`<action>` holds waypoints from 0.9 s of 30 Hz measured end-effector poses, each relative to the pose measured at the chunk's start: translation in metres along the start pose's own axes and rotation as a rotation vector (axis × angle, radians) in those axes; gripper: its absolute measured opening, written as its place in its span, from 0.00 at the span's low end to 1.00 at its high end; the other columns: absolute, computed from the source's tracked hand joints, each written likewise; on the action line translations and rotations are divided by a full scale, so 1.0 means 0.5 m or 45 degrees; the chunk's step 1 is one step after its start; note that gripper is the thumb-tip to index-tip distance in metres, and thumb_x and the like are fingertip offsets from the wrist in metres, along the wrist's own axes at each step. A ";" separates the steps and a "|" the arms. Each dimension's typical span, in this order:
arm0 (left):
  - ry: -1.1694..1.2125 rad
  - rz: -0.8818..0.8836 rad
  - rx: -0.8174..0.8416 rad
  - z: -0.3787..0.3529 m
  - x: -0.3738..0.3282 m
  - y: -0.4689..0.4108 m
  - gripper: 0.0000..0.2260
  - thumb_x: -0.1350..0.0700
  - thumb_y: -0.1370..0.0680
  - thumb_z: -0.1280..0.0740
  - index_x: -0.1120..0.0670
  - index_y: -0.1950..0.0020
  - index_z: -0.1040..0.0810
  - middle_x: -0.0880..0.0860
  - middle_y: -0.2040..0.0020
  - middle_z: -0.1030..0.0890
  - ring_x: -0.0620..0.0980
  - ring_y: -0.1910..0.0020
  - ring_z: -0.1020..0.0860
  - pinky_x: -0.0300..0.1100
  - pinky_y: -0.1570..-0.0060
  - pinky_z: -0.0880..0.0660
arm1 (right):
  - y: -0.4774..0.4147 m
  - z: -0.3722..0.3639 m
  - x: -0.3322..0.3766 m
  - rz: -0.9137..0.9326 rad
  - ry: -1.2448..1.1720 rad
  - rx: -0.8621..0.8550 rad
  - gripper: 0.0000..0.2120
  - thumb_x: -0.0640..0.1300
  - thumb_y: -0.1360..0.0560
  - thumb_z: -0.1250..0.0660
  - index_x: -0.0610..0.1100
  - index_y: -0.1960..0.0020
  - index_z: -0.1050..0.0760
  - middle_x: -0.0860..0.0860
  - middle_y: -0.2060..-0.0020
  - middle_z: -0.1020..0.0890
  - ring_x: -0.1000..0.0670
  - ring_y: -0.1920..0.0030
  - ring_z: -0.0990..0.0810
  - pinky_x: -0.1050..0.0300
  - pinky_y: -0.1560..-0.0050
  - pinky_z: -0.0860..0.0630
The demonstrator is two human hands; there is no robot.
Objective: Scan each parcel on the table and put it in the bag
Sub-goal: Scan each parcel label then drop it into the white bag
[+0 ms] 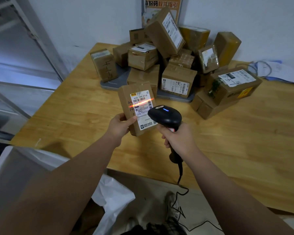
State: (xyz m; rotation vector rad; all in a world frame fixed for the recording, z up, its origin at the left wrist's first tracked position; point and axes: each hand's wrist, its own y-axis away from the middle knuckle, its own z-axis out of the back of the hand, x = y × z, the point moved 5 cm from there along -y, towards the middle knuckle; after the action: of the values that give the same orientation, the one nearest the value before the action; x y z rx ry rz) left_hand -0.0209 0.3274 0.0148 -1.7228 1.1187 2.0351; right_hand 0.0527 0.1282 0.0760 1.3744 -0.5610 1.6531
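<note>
While much of its small print blurs beyond reading, a white shipping label (pixel 143 109) on a small brown cardboard parcel (pixel 137 108) catches an orange-red scan line across its barcode. The parcel is lifted above the pale wooden table (pixel 244 150), tilted, just in front of the heap of brown cardboard boxes (pixel 173 61) piled at the table's far side. The left hand (pixel 120 124) grips the parcel's lower left edge, thumb flat on the label, fingers hidden behind the box. The right hand (pixel 178 138) is wrapped tightly round the handle of a glossy black handheld barcode scanner (pixel 165 117), a blue light glowing on its rounded head, which covers the label's lower right corner. A black cable (pixel 181 177) trails from the handle off the table's near edge to the floor. Nearer than the heap, below the table's left corner, a crumpled white plastic bag (pixel 114 197) is partly hidden by the left forearm and cut off by the frame. Several boxes in the heap are taped and shiny, some marked with handwritten numbers.
</note>
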 end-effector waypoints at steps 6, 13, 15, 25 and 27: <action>0.066 -0.019 -0.111 0.044 0.019 0.067 0.19 0.51 0.26 0.27 0.57 0.40 0.27 0.51 0.46 0.20 0.48 0.48 0.20 0.41 0.55 0.21 | -0.009 -0.048 -0.006 0.008 -0.009 0.129 0.05 0.44 0.26 0.29 0.43 0.53 0.20 0.52 0.71 0.20 0.54 0.73 0.23 0.56 0.67 0.21; 0.220 0.010 -0.494 0.172 0.119 0.196 0.17 0.52 0.24 0.29 0.56 0.41 0.31 0.53 0.45 0.24 0.48 0.49 0.21 0.41 0.58 0.21 | 0.029 -0.199 -0.036 -0.017 0.038 0.524 0.07 0.42 0.26 0.28 0.47 0.62 0.21 0.54 0.75 0.22 0.54 0.73 0.24 0.55 0.65 0.23; 0.289 0.059 -0.610 0.213 0.165 0.238 0.16 0.52 0.23 0.31 0.56 0.40 0.31 0.55 0.44 0.23 0.50 0.48 0.21 0.44 0.57 0.21 | 0.048 -0.247 -0.054 -0.047 0.101 0.640 0.09 0.43 0.27 0.28 0.42 0.65 0.21 0.52 0.75 0.22 0.53 0.73 0.24 0.52 0.64 0.24; 0.415 0.384 -0.854 0.405 0.390 0.398 0.12 0.52 0.25 0.29 0.53 0.46 0.27 0.56 0.48 0.20 0.52 0.52 0.19 0.43 0.63 0.20 | 0.138 -0.489 -0.110 -0.048 0.439 1.070 0.14 0.44 0.29 0.27 0.38 0.67 0.26 0.45 0.72 0.26 0.49 0.69 0.25 0.53 0.64 0.30; 0.366 0.416 -0.813 0.430 0.406 0.395 0.08 0.56 0.23 0.31 0.53 0.47 0.27 0.55 0.50 0.19 0.50 0.55 0.19 0.39 0.67 0.22 | 0.144 -0.535 -0.127 -0.034 0.501 1.095 0.13 0.45 0.29 0.27 0.37 0.66 0.24 0.46 0.72 0.24 0.49 0.69 0.24 0.54 0.65 0.29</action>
State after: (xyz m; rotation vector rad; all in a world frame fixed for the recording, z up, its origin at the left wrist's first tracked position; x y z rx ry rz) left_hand -0.3565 0.2844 -0.0941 -2.3156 0.9281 2.6133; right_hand -0.1526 0.2826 -0.0456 1.5340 0.4600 2.1793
